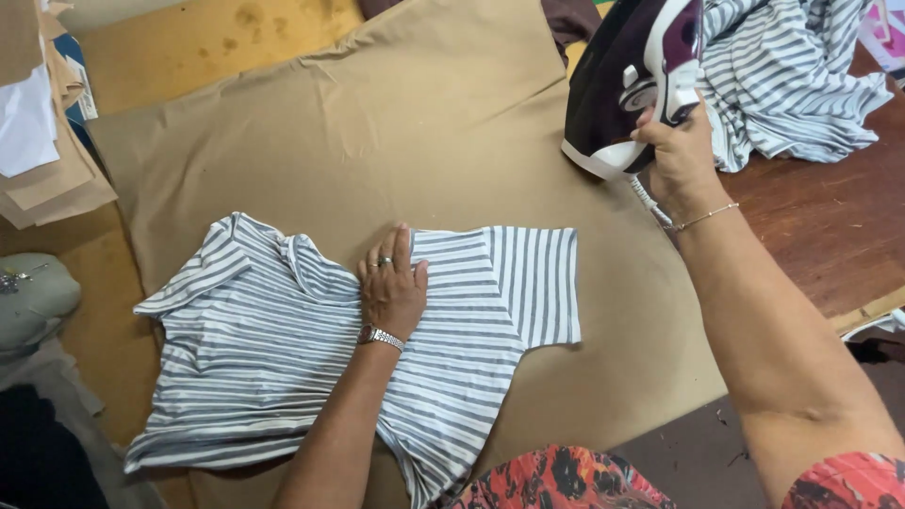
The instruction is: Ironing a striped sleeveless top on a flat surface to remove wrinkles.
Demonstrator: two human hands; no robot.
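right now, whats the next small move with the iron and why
Probably lower the iron onto the striped shirt beside the left hand. The right hand holds it raised off the cloth, while the left hand presses the wrinkled shirt flat.

Wooden table (811, 236) under tan cloth (415, 123), striped shirt (283, 349) on top.

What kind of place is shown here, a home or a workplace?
Probably a small garment workshop or home ironing spot. The right hand lifts an iron, the left hand presses a striped shirt on a padded brown cloth; more striped garments lie heaped nearby.
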